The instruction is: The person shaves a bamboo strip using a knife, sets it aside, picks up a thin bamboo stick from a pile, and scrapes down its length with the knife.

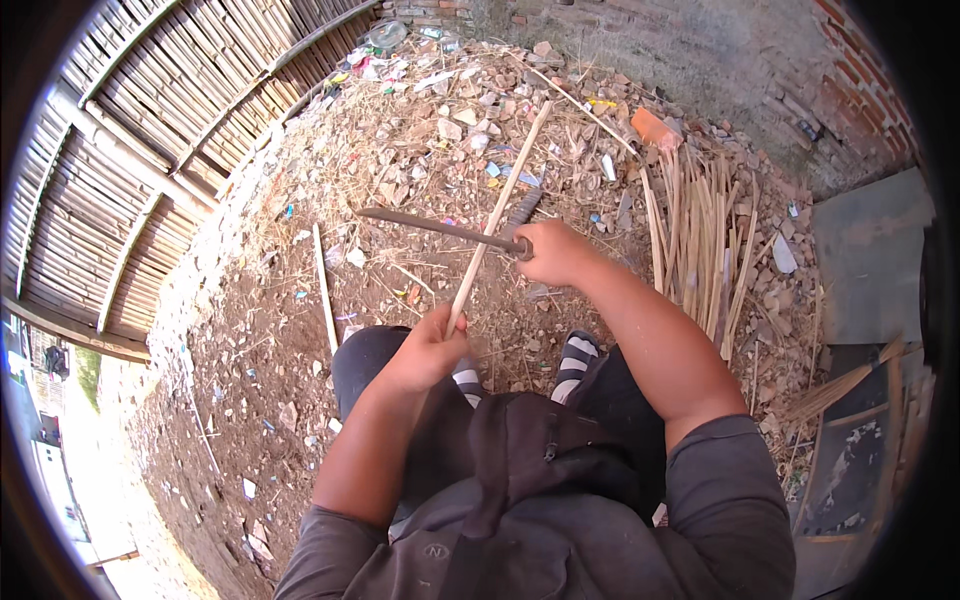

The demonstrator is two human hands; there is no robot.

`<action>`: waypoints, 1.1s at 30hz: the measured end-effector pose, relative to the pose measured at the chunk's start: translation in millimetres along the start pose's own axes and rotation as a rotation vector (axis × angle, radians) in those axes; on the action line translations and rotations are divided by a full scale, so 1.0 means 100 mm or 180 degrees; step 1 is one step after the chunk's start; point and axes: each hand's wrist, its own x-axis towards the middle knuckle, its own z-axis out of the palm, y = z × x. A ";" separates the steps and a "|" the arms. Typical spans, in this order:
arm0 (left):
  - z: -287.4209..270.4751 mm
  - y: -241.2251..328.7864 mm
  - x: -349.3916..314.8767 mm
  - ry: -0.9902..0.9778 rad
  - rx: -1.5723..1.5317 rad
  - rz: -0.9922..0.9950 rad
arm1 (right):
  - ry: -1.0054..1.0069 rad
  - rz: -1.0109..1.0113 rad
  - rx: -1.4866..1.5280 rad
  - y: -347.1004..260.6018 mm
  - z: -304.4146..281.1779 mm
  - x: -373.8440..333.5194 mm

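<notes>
My left hand [432,350] is closed round the lower end of a pale, split bamboo strip [520,160]. The strip slants up and away to the right, its far end free. In my right hand [555,252] is the handle of a long-bladed knife [425,224], its dark blade pointing left. The blade crosses the strip a little above my left hand; whether the edge bites into it I cannot tell. Just beyond my right hand shows a dark, ridged piece [525,205], partly hidden by the strip.
A bundle of bamboo strips [700,240] lies to the right, near an orange brick piece [655,128]. A single strip [325,288] rests left of my knee. Rubble and litter cover the dirt. A brick wall [700,60] stands behind, a bamboo fence [130,150] left, grey panels [870,260] right.
</notes>
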 end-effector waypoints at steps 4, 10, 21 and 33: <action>0.02 0.04 -0.06 0.0052 -0.0183 -0.0052 | 0.0034 -0.0380 -0.0037 -0.19 -0.09 -0.09; 0.06 0.06 -0.05 -0.0194 0.0019 0.0044 | 0.0262 0.0347 0.0219 0.01 -0.14 0.00; 0.08 0.13 -0.10 -0.0090 -0.0270 -0.0084 | 0.0135 0.0177 0.0035 -0.12 -0.13 -0.06; 0.07 0.10 -0.12 -0.0287 -0.0405 0.0049 | -0.0266 -0.0389 -0.0535 -0.10 -0.20 -0.07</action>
